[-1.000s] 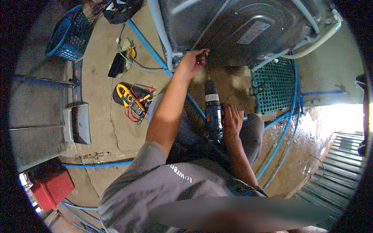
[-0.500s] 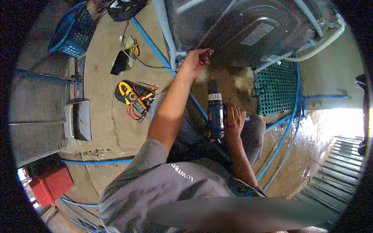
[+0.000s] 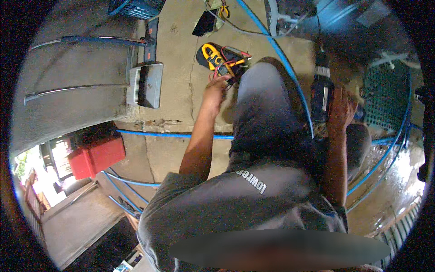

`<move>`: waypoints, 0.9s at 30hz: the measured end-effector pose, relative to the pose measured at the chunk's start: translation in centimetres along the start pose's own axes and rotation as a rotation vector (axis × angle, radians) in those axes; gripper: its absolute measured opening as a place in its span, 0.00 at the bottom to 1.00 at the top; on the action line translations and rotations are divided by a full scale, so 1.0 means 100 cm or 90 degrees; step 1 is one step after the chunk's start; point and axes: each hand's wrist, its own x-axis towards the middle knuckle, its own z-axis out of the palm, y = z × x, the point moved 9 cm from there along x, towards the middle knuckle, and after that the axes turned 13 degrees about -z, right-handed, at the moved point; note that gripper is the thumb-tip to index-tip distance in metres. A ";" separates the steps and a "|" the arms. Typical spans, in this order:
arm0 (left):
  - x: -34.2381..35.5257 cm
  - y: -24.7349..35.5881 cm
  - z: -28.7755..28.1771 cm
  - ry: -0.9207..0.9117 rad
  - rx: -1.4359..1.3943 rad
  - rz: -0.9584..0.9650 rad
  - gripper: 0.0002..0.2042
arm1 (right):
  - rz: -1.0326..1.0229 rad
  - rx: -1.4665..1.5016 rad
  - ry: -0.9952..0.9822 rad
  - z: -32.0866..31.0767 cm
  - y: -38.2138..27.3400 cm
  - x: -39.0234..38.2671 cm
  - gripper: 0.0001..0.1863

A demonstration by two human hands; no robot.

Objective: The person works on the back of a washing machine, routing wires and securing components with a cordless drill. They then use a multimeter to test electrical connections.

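Note:
My left hand [image 3: 215, 95] is low over the floor at the lower end of a yellow and black clamp meter [image 3: 219, 59]. Its fingers are closed around something dark and small that I cannot make out. Red and black test leads lie tangled over the meter and its black pouch. In my right hand [image 3: 342, 109] is a black cordless drill [image 3: 321, 90], its chuck turned away from me. A thin bit points from it to the dark panel of a large appliance [image 3: 349, 31].
A blue hose [image 3: 283, 61] runs past my knee. Beyond the meter lie a phone [image 3: 205, 22] and yellow-handled pliers [image 3: 224, 11]. A green crate [image 3: 385, 95] stands at right; a dustpan [image 3: 148, 86], a broom and a red box [image 3: 97, 157] are at left.
My left hand has left the appliance's lower edge and come back to the clamp meter on the floor. The view has swung left. My right hand still holds the drill.

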 end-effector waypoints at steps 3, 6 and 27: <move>0.012 -0.046 -0.088 0.151 -0.059 -0.094 0.16 | -0.025 -0.010 -0.060 -0.003 -0.003 -0.005 0.23; 0.042 -0.047 -0.117 0.209 -0.006 -0.015 0.18 | -0.017 0.051 -0.170 0.003 -0.007 -0.012 0.28; 0.014 0.034 -0.047 0.518 0.273 0.176 0.32 | 0.183 0.197 -0.506 0.359 0.002 -0.190 0.42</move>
